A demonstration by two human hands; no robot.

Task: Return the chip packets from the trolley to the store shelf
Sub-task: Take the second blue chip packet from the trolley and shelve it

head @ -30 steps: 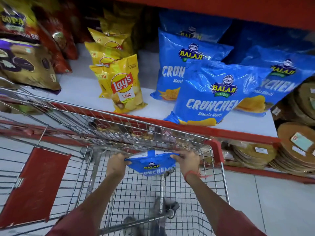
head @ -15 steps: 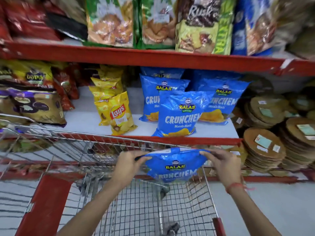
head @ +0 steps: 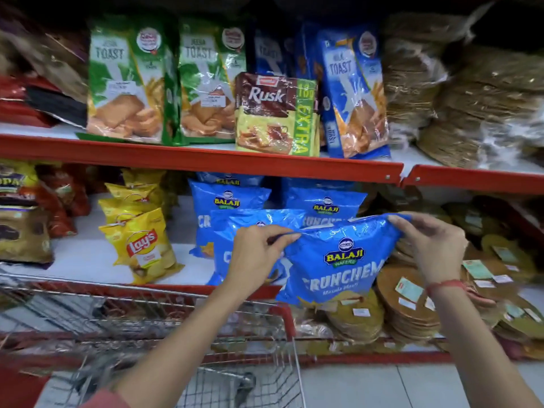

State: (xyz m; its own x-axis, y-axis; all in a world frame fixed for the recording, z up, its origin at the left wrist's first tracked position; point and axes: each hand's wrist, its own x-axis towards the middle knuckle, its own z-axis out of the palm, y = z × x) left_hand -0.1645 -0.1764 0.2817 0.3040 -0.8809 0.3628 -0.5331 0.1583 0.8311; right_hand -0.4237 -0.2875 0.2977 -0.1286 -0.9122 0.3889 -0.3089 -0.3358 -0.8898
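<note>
A blue Balaji Crunchem chip packet [head: 338, 260] hangs in the air in front of the middle shelf, held by its top corners. My left hand [head: 254, 254] pinches the top left corner, my right hand [head: 426, 245] the top right. Behind it on the white shelf [head: 88, 260] stand more blue Balaji packets [head: 226, 201], one partly hidden by my left hand. The wire trolley [head: 147, 313] with its red rim is below and left of the packet; its inside is mostly out of view.
Yellow Lay's packets [head: 144, 245] stand left of the blue ones. Toast and rusk packs [head: 273, 113] fill the shelf above, behind a red shelf edge [head: 206, 157]. Stacks of round flatbreads [head: 412, 304] sit at the right. Brown and red snack bags [head: 23, 231] lie at far left.
Both hands have lifted the blue packet up out of the trolley and rightward to shelf height. The view has tilted up, and the upper shelf now shows.
</note>
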